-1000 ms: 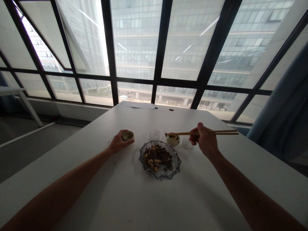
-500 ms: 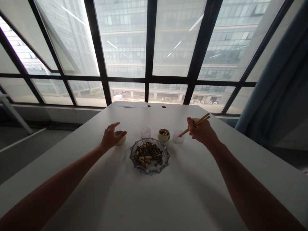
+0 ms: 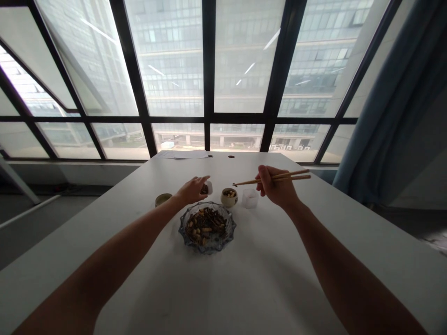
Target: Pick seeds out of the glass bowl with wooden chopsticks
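A scalloped glass dish (image 3: 207, 227) of mixed nuts and dark strips sits mid-table. Behind it stand a green cup (image 3: 162, 199) at the left, a small clear cup (image 3: 208, 188), a cream cup (image 3: 229, 197) with nuts in it, and another clear cup (image 3: 250, 198). My left hand (image 3: 191, 190) reaches over the first clear cup, fingers curled round its near side. My right hand (image 3: 277, 187) grips a pair of wooden chopsticks (image 3: 272, 178), held level, their tips above the cream cup.
The white table (image 3: 223, 279) runs to a wall of dark-framed windows (image 3: 206, 79). Papers (image 3: 183, 155) lie at its far edge. A blue curtain (image 3: 398, 107) hangs at the right. A white table leg (image 3: 17, 179) shows at the far left.
My left hand let go of the green cup and moved right to the small clear cup. My right hand swung the chopsticks back to level, tips over the cream cup. The view shifted right.
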`<act>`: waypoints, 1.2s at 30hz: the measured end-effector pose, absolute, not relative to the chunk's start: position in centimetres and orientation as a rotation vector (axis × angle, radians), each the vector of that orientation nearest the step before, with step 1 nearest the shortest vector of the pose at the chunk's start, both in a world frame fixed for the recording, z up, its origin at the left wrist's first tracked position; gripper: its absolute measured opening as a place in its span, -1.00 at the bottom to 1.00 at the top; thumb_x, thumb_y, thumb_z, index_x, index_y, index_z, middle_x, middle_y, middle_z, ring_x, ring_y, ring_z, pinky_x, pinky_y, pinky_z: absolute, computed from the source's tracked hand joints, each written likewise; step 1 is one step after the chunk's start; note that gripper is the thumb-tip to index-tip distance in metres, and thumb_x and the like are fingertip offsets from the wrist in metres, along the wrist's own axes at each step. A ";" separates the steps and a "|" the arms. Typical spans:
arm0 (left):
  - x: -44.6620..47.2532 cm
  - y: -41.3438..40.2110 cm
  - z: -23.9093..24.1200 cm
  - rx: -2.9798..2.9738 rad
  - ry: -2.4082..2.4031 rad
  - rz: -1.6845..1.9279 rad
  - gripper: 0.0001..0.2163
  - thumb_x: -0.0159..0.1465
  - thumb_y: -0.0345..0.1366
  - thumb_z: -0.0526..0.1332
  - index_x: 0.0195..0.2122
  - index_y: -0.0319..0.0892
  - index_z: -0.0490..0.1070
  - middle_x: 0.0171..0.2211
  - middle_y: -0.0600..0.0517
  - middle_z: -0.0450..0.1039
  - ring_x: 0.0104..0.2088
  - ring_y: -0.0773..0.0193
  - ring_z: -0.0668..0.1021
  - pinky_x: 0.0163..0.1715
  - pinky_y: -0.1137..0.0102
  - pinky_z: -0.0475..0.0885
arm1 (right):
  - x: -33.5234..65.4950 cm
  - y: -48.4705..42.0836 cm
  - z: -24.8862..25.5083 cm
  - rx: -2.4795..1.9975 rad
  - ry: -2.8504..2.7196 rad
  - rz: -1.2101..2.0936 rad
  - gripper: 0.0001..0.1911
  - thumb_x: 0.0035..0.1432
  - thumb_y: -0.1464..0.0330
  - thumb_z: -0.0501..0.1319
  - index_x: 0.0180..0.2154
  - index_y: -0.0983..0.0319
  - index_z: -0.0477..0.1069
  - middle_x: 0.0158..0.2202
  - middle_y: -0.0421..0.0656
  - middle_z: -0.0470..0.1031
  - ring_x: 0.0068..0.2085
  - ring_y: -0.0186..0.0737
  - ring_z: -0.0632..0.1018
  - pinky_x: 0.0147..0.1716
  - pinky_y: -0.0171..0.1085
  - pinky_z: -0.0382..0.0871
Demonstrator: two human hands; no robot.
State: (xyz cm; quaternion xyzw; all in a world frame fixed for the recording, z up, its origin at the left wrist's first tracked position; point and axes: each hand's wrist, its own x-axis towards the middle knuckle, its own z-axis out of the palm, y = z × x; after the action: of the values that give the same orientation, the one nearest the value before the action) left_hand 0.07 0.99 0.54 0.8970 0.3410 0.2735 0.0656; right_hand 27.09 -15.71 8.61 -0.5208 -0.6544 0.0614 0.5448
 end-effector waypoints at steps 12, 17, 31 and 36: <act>-0.4 -0.2 0.5 2.917 0.880 0.947 -0.32 0.20 -0.13 0.32 0.30 -0.20 0.15 0.13 -0.23 0.44 0.11 -0.06 0.50 0.13 0.06 0.43 | 23.7 -14.5 5.3 -0.985 -1.506 0.313 -0.40 0.28 -0.14 0.05 -0.46 0.22 0.43 -0.65 -0.18 0.47 -0.71 -0.35 0.43 -0.71 -0.37 0.30; -0.1 -0.4 0.7 2.954 0.839 0.963 -0.33 0.20 -0.10 0.31 0.29 -0.18 0.16 0.09 -0.19 0.48 0.08 -0.03 0.54 0.11 0.10 0.45 | 22.7 -12.4 1.5 -1.008 -1.658 0.286 -0.53 0.27 -0.04 0.17 -0.39 0.22 0.49 -0.55 -0.16 0.56 -0.53 -0.28 0.55 -0.51 -0.33 0.43; 0.5 1.6 0.8 2.595 1.404 0.589 -0.32 0.14 0.03 0.35 0.20 -0.24 0.28 -0.02 -0.25 0.57 0.00 -0.09 0.60 -0.05 0.17 0.49 | 21.1 -13.6 2.2 -1.060 -1.616 0.650 -0.39 0.22 -0.16 0.12 -0.50 0.23 0.41 -0.67 -0.21 0.42 -0.70 -0.37 0.39 -0.74 -0.40 0.23; -1.1 0.8 0.9 2.618 1.306 0.667 -0.32 0.24 0.13 0.22 0.24 -0.24 0.23 0.10 -0.27 0.50 0.05 -0.04 0.58 0.00 0.18 0.47 | 20.5 -13.5 1.2 -1.059 -1.825 0.671 -0.43 0.27 -0.10 0.10 -0.51 0.21 0.40 -0.63 -0.19 0.46 -0.66 -0.35 0.44 -0.70 -0.39 0.28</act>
State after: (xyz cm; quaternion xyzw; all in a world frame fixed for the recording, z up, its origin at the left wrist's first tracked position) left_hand -1.06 0.78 0.87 0.8703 0.4342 0.2217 0.0703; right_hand 20.52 -13.52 1.22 -0.4277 -0.7373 0.2710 0.4473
